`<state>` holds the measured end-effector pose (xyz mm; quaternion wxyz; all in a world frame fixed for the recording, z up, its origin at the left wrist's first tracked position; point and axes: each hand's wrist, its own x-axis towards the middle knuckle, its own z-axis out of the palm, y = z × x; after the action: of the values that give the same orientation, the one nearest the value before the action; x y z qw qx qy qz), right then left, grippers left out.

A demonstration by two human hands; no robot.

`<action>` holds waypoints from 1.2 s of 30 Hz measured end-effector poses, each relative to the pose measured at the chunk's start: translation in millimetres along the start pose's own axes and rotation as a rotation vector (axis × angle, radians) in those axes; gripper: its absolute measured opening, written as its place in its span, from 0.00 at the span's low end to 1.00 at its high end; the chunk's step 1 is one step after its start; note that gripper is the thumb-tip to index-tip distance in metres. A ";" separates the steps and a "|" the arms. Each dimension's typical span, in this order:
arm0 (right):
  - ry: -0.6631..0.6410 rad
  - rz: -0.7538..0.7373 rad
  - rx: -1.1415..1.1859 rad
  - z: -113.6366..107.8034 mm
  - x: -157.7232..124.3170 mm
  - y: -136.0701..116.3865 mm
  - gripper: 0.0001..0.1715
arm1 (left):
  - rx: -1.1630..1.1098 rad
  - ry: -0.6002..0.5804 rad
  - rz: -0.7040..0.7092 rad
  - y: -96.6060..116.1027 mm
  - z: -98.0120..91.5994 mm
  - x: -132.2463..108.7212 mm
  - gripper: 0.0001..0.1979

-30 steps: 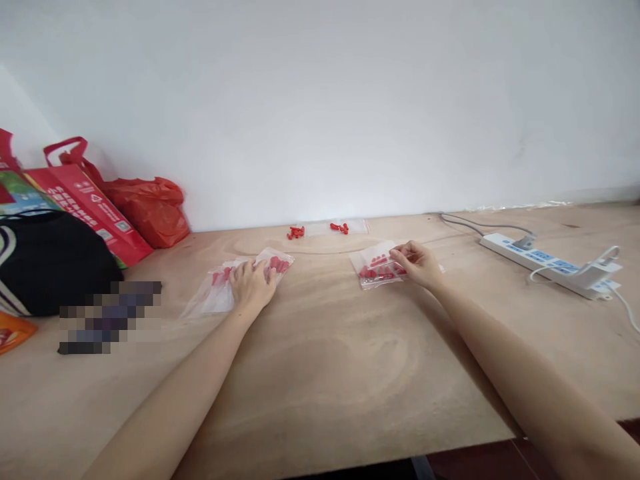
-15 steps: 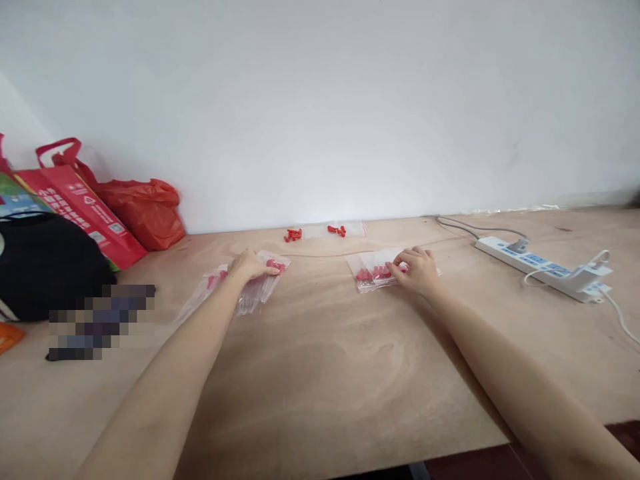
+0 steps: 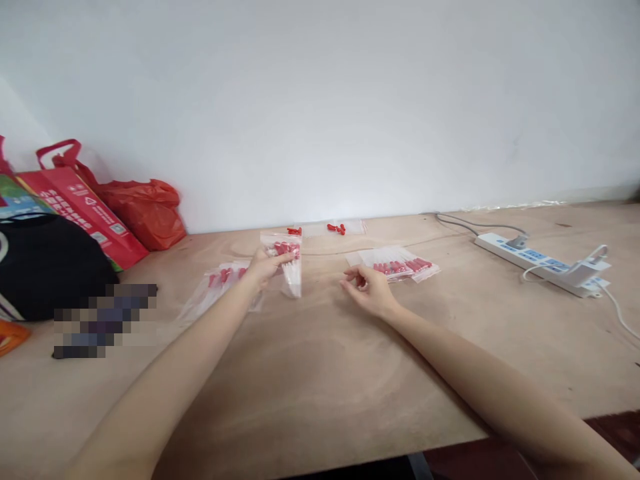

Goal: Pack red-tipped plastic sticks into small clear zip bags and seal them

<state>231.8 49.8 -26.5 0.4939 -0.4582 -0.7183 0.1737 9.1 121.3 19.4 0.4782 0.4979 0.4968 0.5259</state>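
Between thumb and fingers, my left hand (image 3: pixel 265 269) holds up a clear zip bag (image 3: pixel 290 275) with red-ended pieces inside. Below it and to the left, more such bags (image 3: pixel 213 293) lie overlapping on the table, partly hidden by my left forearm. My right hand (image 3: pixel 369 291) hovers with its fingers curled and apart, holding nothing. Just beyond it, a fanned row of filled clear bags (image 3: pixel 407 263) with red-ended pieces rests on the table. Two small groups of loose red pieces (image 3: pixel 337 229) lie at the back, one on or beside a flat clear bag (image 3: pixel 356 227).
A white power strip (image 3: pixel 540 263) with a plugged-in charger and cables lies at the right. Red bags (image 3: pixel 145 210) and a black bag (image 3: pixel 50 267) stand at the left, with a pixelated dark object (image 3: pixel 107 323) before them. A wall rises behind the table (image 3: pixel 310 373).
My left hand has lifted a filled bag off the left pile and moved right. My right hand has let go of the right-hand bags and come left and nearer.
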 end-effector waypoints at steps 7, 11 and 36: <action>-0.387 0.531 0.682 19.8 -2.0 -25.5 0.22 | -0.447 -0.084 -0.086 -18.6 49.0 -52.2 0.12; -0.416 0.672 0.781 17.5 -3.7 -26.6 0.19 | -0.458 -0.154 -0.136 -26.5 51.0 -57.6 0.11; -0.477 0.680 0.566 14.6 -3.5 -22.1 0.18 | -0.481 -0.191 -0.431 -24.5 37.2 -57.2 0.04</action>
<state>208.7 38.4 -19.5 0.3364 -0.4619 -0.5460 0.6127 49.1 67.2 -7.4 0.7266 0.3013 0.4054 0.4656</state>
